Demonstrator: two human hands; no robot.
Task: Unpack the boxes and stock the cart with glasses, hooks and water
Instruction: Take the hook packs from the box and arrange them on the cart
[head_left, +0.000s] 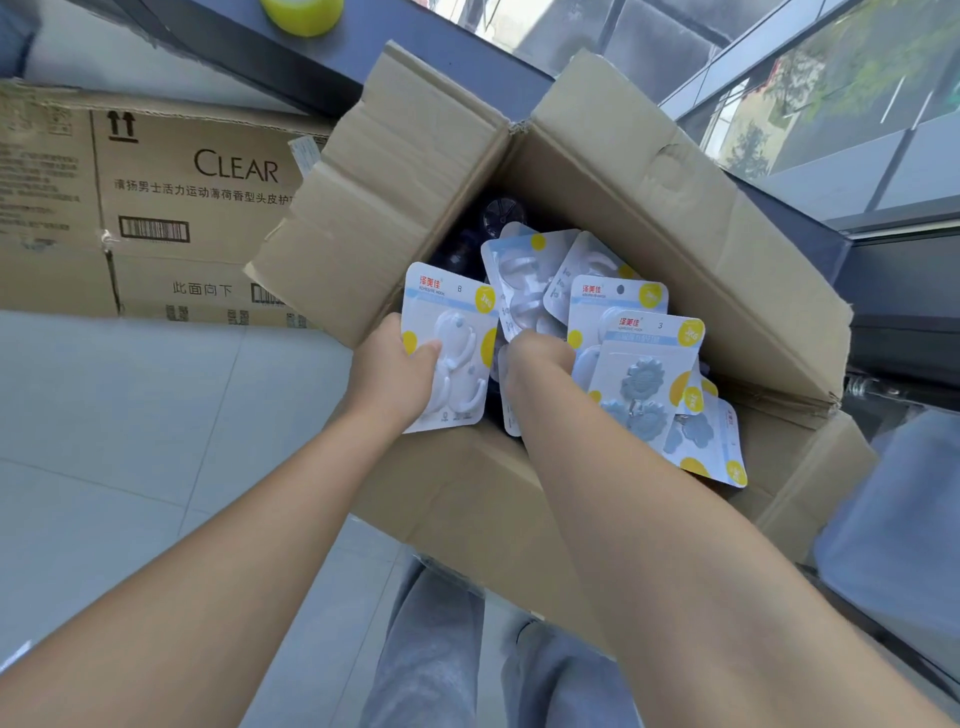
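- Open cardboard box (649, 187), biggest thing in view, flaps splayed out, sitting centre-to-2-o'clock in front of the person; what it rests on is hidden under it.
- Second box printed CLEAR (171, 208) at 10 o'clock, shut, on the pale tiled floor (130, 441), just beside the open box's left flap.
- Hook packs (524, 280) piled loose inside the open box, centre of view, overlapping at all angles; some spill over the near rim at 4 o'clock.
- Flower-hook pack (644, 374) on top of the pile, just right of the right hand, grey flower shapes under a clear blister.
- White-hook pack (452, 353) at the box's left edge, held up off the pile by the left hand.
- Left hand (395, 374): thumb over the front of the white-hook pack, fingers behind it, pinching it at its left side.
- Right hand (540, 358): curled down into the pile, fingertips buried among the packs; looks to be gathering some, but cannot tell whether it grips any.
- Handling judgement: packs are light, thin card with slick plastic bubbles, so stacks will slide; best pinched by the card edge or squared into a bundle, not squeezed on the blister.
- Hard to make out: dark round items (493, 218) deep at 12 o'clock in the box, maybe lids or bottles. Yellow-green object (301, 15) cut off at the top edge. No cart, glasses or water identifiable. Blurred pale shape at 4 o'clock unreadable.
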